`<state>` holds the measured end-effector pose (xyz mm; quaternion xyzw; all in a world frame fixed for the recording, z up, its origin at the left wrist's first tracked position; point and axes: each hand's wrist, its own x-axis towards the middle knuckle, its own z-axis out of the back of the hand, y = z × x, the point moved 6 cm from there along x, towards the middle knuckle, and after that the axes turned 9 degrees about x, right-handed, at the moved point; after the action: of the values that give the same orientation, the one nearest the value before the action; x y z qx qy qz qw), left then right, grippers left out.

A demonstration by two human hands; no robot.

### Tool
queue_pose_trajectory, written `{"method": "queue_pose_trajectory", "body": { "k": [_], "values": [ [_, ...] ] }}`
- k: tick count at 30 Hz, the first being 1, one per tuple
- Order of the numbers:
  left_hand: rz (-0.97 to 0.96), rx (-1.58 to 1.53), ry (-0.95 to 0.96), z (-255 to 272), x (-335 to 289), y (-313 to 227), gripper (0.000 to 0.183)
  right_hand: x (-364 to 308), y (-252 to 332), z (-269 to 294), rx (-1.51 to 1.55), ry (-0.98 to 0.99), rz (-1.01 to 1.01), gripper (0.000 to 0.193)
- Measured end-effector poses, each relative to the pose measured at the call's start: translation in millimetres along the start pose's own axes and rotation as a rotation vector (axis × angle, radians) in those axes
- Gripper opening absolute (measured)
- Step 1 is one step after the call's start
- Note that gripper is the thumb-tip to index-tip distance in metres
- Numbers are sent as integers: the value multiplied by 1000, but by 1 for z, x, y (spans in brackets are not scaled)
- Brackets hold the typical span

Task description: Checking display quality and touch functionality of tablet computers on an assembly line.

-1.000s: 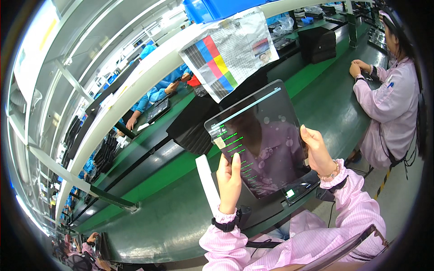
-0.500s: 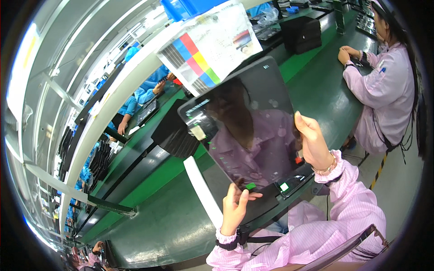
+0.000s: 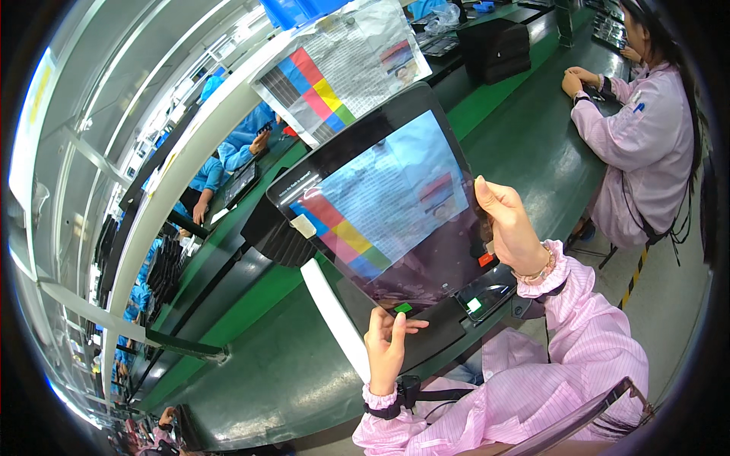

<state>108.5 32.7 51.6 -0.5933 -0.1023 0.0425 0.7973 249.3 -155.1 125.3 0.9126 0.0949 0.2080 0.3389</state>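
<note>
above the green bench (image 3: 502, 152), holding a black tablet (image 3: 384, 201) up in the air, slanting it with one corner lowest, turning the screen upward and the back toward a printed sheet (image 3: 342, 68) hanging at the white rail (image 3: 220, 114); showing on the screen a picture closely matching that sheet, colour blocks and text included, so judging the tilt as probably chosen for pointing the tablet's back at the sheet. gripping with the right hand (image 3: 513, 232) at the right edge, laying the thumb along the front border and curling the other fingers behind, mostly out of sight; reading this as a closed hold, probably bearing most of the weight while leaving the picture uncovered. placing the left hand (image 3: 386, 346) at the lowest corner, half open, raising the thumb and stretching the fingers loosely, just below a small green patch (image 3: 403, 308) on the tablet's front; not being able to tell whether touching the edge or standing just clear, nor whether giving any support. noting a small dark device (image 3: 494, 295) with a lit patch below the tablet, near the right wrist; noting also a white bar (image 3: 331, 319) to the left and a black stack (image 3: 277, 235) beyond the tablet's left side, both seemingly lying aside for leaving the hands room. seeing a co-worker in pink (image 3: 639, 152) sitting farther along to the right.
</note>
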Motion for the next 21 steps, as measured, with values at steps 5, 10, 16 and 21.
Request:
{"method": "queue_pose_trajectory", "body": {
  "k": [5, 10, 16, 21],
  "values": [
    [-11, 20, -11, 0, 2, 0, 16, 2, 1, 4, -44, 14, 10, 36],
    [5, -32, -61, 1, 5, -5, 15, 2, 4, 3, -59, 59, 32, 36],
    [5, -52, -62, 0, 5, -2, 16, 1, 5, 1, -60, 36, 27, 35],
    [0, -55, -60, -1, 6, -1, 16, 2, 5, 2, -16, 67, 16, 33]
  ]
}}
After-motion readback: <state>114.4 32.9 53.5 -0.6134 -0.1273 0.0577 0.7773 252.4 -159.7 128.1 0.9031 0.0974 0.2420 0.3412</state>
